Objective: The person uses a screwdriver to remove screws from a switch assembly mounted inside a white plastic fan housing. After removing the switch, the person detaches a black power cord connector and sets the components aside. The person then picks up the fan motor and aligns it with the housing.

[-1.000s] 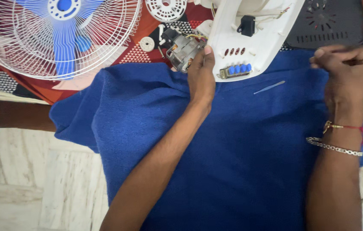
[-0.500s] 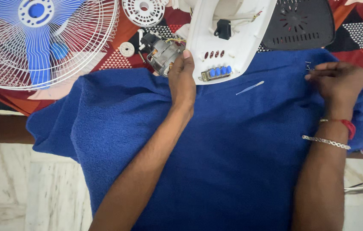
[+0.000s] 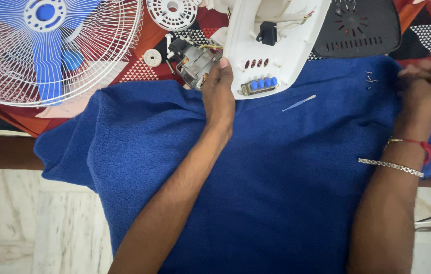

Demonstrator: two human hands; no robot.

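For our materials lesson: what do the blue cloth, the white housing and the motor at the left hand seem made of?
Blue cloth: terry-like fabric with a looped nap.
White housing: smooth moulded plastic, probably.
Motor, at the left hand: dull grey metal.

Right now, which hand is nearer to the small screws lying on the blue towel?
The right hand: it rests just beside the small screws, to their right. The left hand is far across the blue towel, touching the fan motor.

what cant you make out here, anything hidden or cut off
Head view:
- Left hand: fingers hidden behind the motor.
- Right hand: cut by the right edge; any hold unclear.
- Screws on the blue towel: too small to count.
- White housing: top cut off.
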